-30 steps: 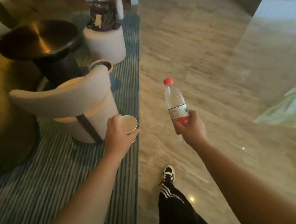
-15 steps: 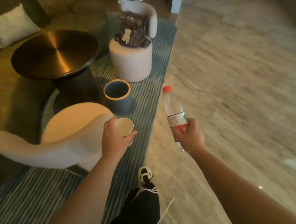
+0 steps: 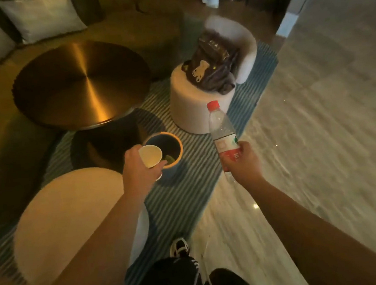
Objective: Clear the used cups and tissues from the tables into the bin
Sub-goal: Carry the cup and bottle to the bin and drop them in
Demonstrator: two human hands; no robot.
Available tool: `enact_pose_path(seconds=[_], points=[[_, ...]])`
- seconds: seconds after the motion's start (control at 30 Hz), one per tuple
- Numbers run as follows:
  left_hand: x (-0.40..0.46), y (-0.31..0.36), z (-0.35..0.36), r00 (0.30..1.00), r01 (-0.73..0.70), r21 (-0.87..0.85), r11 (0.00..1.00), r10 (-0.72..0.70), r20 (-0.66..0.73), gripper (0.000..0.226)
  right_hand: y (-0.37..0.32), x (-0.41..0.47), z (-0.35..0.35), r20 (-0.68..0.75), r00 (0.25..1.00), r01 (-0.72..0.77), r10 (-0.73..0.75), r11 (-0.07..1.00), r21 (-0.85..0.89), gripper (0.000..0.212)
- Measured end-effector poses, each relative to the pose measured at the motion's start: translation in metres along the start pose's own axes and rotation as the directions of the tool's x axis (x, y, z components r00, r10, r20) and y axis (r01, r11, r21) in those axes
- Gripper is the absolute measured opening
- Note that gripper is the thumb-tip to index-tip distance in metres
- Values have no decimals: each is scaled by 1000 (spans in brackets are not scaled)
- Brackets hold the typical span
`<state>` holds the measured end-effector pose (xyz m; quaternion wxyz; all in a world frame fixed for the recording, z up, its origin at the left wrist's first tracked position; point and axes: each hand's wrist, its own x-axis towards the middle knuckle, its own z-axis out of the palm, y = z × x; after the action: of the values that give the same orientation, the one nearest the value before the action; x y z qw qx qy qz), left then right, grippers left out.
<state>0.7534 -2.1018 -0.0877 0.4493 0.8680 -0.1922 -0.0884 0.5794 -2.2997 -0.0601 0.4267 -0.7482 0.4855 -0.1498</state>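
My left hand (image 3: 139, 170) grips a white paper cup (image 3: 150, 156), held upright just at the near-left rim of the round dark bin (image 3: 175, 143) with the orange rim. The bin stands on the striped rug and has some greenish rubbish inside. My right hand (image 3: 242, 167) holds a clear plastic water bottle (image 3: 221, 130) with a red cap and red-white label, upright, to the right of the bin above the rug's edge.
A round brass-topped table (image 3: 80, 83) stands left of the bin. A cream chair (image 3: 63, 218) is under my left arm. A second cream chair (image 3: 192, 100) behind the bin carries a brown bag (image 3: 212, 68). Marble floor (image 3: 318, 118) opens to the right. Cushions lie at far left.
I have stepped closer to the bin. My left hand with the cup has come up to the bin's rim; my right hand with the bottle has come level with the bin.
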Motion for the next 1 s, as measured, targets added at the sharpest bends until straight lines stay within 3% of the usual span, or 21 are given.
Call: enact_pose_path(seconds=[0.17, 0.33, 0.5, 0.6, 0.83, 0.9, 1.0], points=[[62, 4, 19, 983, 142, 17, 990, -139, -118, 86, -27, 103, 25, 147, 989, 45, -34, 997, -66, 62], [107, -1, 48, 919, 320, 23, 947, -304, -252, 86, -48, 191, 65, 326, 936, 179, -131, 976, -124, 65], [141, 2, 101, 794, 495, -53, 867, -476, -377, 87, -56, 277, 106, 597, 787, 256, -158, 963, -81, 56], [153, 17, 141, 712, 560, -121, 820, -551, -436, 88, -59, 322, 113, 690, 705, 296, -165, 952, -74, 57], [197, 8, 212, 614, 661, -169, 732, -656, -439, 86, -44, 399, 158, 767, 641, 27, -7, 1000, -13, 57], [212, -16, 234, 603, 680, -187, 709, -686, -407, 84, -28, 420, 184, 777, 628, -81, 53, 997, -2, 55], [236, -75, 273, 566, 722, -225, 654, -745, -353, 85, 9, 452, 234, 799, 597, -125, 73, 992, 3, 53]])
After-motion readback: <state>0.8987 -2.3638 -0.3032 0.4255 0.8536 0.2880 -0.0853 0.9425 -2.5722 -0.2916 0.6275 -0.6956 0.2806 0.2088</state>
